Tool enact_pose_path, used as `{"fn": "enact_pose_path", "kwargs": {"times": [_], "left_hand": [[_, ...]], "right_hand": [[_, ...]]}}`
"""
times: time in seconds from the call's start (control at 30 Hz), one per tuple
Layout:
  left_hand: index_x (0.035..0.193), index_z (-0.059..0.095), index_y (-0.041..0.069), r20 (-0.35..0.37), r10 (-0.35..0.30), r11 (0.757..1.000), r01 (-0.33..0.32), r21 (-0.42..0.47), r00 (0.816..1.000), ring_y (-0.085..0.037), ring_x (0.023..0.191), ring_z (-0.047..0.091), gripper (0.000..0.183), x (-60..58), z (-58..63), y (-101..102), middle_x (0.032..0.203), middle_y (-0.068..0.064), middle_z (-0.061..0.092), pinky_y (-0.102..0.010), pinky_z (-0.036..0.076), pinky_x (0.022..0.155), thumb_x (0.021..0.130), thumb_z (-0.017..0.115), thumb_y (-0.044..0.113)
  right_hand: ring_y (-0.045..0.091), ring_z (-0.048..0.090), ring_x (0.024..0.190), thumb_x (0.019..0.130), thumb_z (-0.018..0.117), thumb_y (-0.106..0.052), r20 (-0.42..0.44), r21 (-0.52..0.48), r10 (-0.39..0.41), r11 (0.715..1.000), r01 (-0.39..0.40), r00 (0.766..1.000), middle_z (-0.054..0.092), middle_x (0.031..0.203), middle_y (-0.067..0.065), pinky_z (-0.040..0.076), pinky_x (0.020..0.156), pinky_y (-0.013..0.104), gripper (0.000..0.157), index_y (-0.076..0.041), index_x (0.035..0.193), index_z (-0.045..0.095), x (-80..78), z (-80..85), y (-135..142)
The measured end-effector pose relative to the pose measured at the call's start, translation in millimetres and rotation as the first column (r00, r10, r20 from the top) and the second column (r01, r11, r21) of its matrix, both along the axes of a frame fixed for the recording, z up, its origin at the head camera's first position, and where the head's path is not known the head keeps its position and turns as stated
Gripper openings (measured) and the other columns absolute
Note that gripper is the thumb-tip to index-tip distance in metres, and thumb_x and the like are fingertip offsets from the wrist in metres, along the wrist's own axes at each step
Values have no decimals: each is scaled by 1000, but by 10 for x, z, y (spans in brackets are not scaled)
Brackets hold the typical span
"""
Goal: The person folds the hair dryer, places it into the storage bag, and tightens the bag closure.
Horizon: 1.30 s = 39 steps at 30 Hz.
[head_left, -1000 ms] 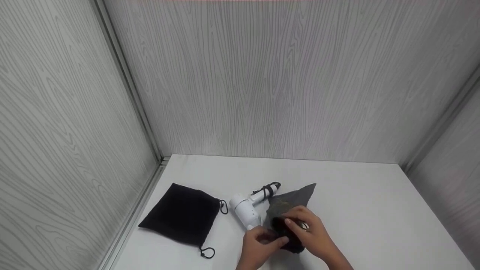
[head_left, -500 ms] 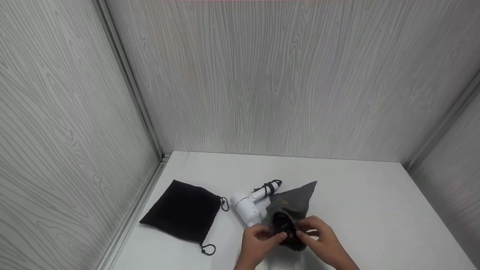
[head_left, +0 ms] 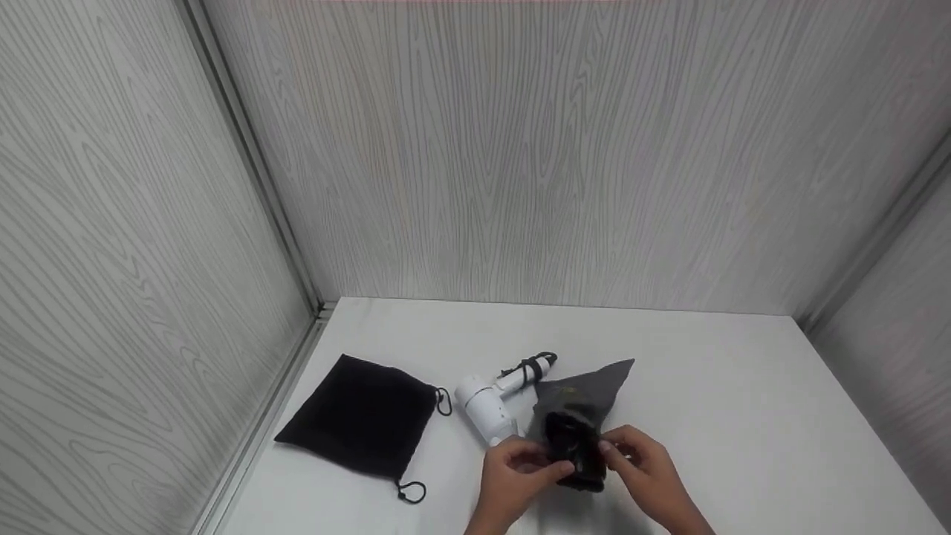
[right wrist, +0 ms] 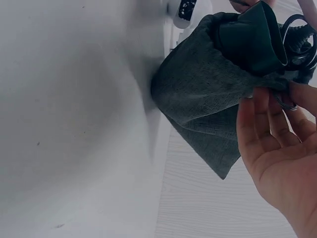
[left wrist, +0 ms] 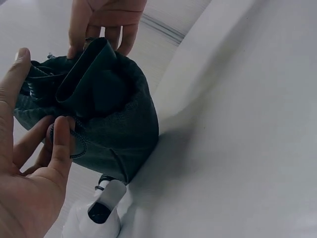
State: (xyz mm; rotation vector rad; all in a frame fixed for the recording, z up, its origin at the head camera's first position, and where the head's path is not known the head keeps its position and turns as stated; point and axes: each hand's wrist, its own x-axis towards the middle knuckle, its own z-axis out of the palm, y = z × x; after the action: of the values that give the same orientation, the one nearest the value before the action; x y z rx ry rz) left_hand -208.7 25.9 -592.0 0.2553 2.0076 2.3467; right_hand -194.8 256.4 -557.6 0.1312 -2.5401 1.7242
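Note:
A grey drawstring bag (head_left: 583, 394) stands slanted at the right of centre, its mouth toward me. Inside the mouth sits a dark, glossy object with a wide flat nozzle (left wrist: 91, 74) and a coiled cord (right wrist: 299, 47); its lower part is hidden in the cloth. My left hand (head_left: 513, 479) pinches the bag's rim at the left, with a loop of drawstring by the fingertips. At the opposite side my right hand (head_left: 646, 468) pinches the rim between thumb and fingers, drawstring included.
A white hair dryer (head_left: 483, 409) with its cord wrapped round the handle lies just left of the grey bag. Farther left, a black drawstring bag (head_left: 364, 416) lies flat on the white table (head_left: 743, 416). Wood-grain panels (head_left: 535, 148) stand behind and at both sides.
My right hand has moved from over the bag's mouth to its right rim. The mouth is spread wider, and more of the dark object shows. My left hand stays at the left rim.

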Motion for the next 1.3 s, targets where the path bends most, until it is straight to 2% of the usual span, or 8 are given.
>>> {"fn": "enact_pose_path", "kwargs": {"times": [0.13,0.2,0.33,0.53,0.67,0.93,1.07,1.3], "left_hand": [[93,80,7,-36,58,998,-59,-12,998,-13,82,73,24,4,33,1,95,-15,75,-27,64,76,80,95,19],[94,80,8,-50,68,998,-69,-13,996,-14,82,72,24,12,57,-3,94,-15,73,-27,64,76,80,95,19],[97,80,6,-85,46,999,-46,6,995,-16,84,72,25,20,76,-15,95,-17,72,-28,65,77,79,95,13],[96,77,-4,-164,15,998,-5,65,986,-13,83,73,21,6,40,-31,97,-25,71,-27,65,76,77,87,-4],[95,77,-4,-163,21,997,-8,83,986,-13,84,73,20,5,48,-49,98,-27,71,-27,65,77,77,84,-9],[95,74,-6,-183,66,994,-48,100,981,-13,84,72,19,11,219,-80,99,-27,70,-28,65,79,78,79,-13],[96,74,-6,-195,73,994,-56,95,978,-14,85,71,19,33,304,-96,100,-26,70,-28,65,79,80,75,-16],[96,73,-3,-220,138,989,-121,88,966,-17,89,72,21,40,418,-125,100,-21,71,-30,65,82,81,73,-17]], "right_hand": [[16,75,88,105,67,-16,62,-130,-32,991,40,998,73,103,16,66,76,33,16,0,108,68,9,51,-25],[18,74,88,106,67,-17,81,-158,-28,987,41,996,72,105,18,66,74,34,18,1,109,66,9,73,-49],[19,74,90,106,66,-17,106,-194,-43,979,63,993,70,108,18,65,72,35,18,1,111,66,-4,130,-113],[13,74,98,108,63,-14,102,-238,-201,946,220,974,67,115,12,65,75,31,15,0,113,68,-39,223,-148],[14,74,92,108,62,-12,101,-267,-230,931,249,968,67,112,10,65,74,31,16,1,114,67,-34,275,-133],[17,73,83,108,62,-14,72,-333,-288,895,295,955,74,100,7,63,69,30,19,4,115,66,6,374,-78],[16,74,84,109,61,-12,65,-363,-295,883,298,953,71,102,7,64,69,30,20,6,116,65,9,412,-43],[14,73,82,108,62,-11,26,-393,-330,865,313,944,67,108,8,63,69,29,18,6,112,66,14,488,27]]}}
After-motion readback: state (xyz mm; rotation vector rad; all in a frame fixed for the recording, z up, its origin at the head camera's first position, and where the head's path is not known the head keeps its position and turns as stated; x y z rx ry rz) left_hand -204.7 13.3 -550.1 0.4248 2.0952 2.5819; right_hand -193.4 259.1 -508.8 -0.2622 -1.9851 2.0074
